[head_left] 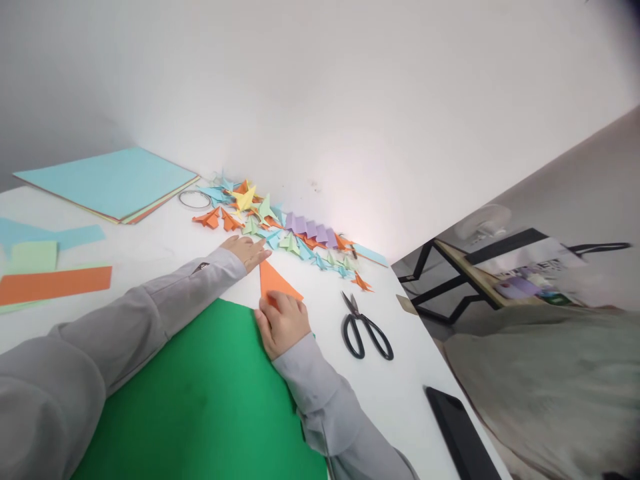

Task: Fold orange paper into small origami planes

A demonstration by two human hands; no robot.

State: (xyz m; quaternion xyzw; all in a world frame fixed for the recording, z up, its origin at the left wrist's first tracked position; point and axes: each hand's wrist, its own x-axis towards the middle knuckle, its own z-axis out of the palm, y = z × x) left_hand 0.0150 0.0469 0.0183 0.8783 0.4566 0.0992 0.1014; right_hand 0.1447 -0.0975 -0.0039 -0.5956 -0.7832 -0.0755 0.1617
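Note:
An orange sheet of paper folded to a triangle lies on the white table between my hands. My left hand reaches across to its top corner, with the fingers stretched out and lying flat at the tip. Bent fingers of my right hand are on the lower part of the triangle, hiding that edge. Just beyond my hands lies a crowd of small folded paper pieces in several colours, among them a yellow one and a row of purple ones.
Black-handled scissors and a black phone lie to the right. Large coloured sheets are stacked at back left, beside a wire ring. Orange strips lie left. A green surface fills the near side.

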